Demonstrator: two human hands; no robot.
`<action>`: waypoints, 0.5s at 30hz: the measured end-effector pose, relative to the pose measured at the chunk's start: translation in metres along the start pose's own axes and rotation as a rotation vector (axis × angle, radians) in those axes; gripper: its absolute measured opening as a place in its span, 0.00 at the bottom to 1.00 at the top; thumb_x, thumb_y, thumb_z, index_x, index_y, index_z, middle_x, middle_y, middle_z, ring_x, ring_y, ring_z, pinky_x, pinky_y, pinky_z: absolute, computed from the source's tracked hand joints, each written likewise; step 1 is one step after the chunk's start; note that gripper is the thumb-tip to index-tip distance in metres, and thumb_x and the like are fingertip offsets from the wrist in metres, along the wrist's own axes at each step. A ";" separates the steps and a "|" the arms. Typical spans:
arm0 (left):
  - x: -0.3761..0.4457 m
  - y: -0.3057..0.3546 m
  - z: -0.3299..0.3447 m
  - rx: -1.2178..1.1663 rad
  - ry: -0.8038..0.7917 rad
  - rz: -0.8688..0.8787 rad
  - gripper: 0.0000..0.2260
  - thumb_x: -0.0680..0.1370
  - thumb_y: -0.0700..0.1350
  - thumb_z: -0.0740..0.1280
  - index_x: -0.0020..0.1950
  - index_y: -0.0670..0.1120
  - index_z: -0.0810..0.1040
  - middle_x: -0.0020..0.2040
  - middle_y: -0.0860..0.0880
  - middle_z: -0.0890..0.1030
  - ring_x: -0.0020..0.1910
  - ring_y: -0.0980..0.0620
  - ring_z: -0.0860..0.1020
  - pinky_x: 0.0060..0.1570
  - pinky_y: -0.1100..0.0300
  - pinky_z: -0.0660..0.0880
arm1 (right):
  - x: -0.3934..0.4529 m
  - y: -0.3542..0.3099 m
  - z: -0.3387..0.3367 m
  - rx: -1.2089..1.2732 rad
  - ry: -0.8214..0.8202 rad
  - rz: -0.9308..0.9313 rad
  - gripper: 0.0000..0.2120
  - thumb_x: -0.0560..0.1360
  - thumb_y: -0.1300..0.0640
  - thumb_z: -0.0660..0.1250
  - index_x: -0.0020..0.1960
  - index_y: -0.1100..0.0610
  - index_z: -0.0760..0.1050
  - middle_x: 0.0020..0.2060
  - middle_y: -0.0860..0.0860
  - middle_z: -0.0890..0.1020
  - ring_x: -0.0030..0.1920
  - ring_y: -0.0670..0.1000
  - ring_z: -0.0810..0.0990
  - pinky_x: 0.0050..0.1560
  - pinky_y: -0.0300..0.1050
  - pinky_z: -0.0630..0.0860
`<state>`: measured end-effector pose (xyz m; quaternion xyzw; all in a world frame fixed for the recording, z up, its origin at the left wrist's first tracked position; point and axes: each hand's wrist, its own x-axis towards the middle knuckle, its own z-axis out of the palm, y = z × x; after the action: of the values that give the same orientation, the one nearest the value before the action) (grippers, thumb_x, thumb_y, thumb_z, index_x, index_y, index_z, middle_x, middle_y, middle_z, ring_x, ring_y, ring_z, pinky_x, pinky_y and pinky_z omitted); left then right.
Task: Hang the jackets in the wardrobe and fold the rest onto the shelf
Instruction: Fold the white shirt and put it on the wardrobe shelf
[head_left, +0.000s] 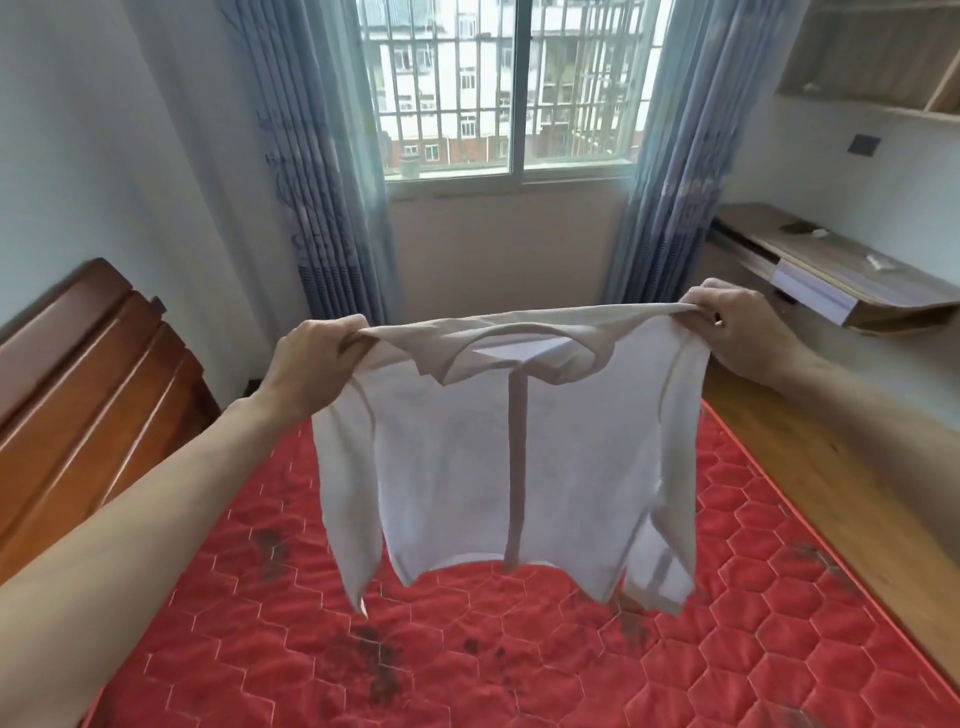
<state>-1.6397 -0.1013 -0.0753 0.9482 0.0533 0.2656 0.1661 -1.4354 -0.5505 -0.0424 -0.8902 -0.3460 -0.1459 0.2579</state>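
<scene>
Nearest the camera, along the whole bottom of the frame, a red quilted mattress (467, 665) is spread, marked with dark stains; its right edge runs diagonally toward the lower right corner, and a strip of wooden floor (810, 467) is seen beyond it. At the left edge of the frame a brown wooden headboard (88, 374) is leaned against the wall. In the upper middle a barred window (509, 88) is flanked by blue curtains (322, 171), and at the right a wall-mounted desk (841, 280) juts out with a sharp corner, just past the right hand.

In the centre of the frame a white shirt (498, 467) is held up in the air, clear of the mattress, with its hem and sleeves hanging free. It is judged to be light, thin and limp; light shows through the cloth. No stiffness is to be expected, so it would sag wherever it is not supported. The shoulder seams are judged the best places to hold it, and it is gripped there now.

One shoulder is pinched in the curled fingers of the left hand (311, 364), the other in the closed fingers of the right hand (737, 322), and the top edge is pulled taut between them.

Open room is offered by the mattress below, which is judged broad enough for the shirt to be laid flat and folded.
</scene>
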 end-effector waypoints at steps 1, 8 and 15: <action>0.010 0.006 0.004 -0.017 0.023 -0.005 0.15 0.82 0.56 0.59 0.41 0.50 0.75 0.34 0.54 0.76 0.37 0.44 0.76 0.38 0.50 0.72 | 0.008 0.004 0.002 0.051 0.034 0.034 0.12 0.84 0.55 0.65 0.45 0.61 0.79 0.39 0.55 0.78 0.40 0.59 0.76 0.43 0.53 0.71; 0.129 0.040 0.000 -0.045 0.188 -0.248 0.11 0.84 0.43 0.63 0.47 0.42 0.82 0.44 0.41 0.83 0.46 0.39 0.80 0.46 0.49 0.75 | 0.117 0.011 -0.017 0.038 0.282 0.159 0.19 0.87 0.45 0.55 0.47 0.59 0.72 0.39 0.56 0.78 0.40 0.57 0.76 0.41 0.49 0.68; 0.130 0.065 -0.013 -0.190 0.401 -0.341 0.13 0.84 0.42 0.62 0.44 0.35 0.73 0.39 0.43 0.72 0.39 0.48 0.69 0.39 0.55 0.65 | 0.121 0.041 -0.044 -0.233 0.450 -0.338 0.19 0.87 0.47 0.58 0.45 0.61 0.68 0.25 0.56 0.71 0.24 0.58 0.72 0.29 0.50 0.70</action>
<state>-1.5351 -0.1340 0.0208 0.8342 0.2187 0.4201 0.2824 -1.3236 -0.5357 0.0318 -0.7888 -0.4044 -0.4191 0.1965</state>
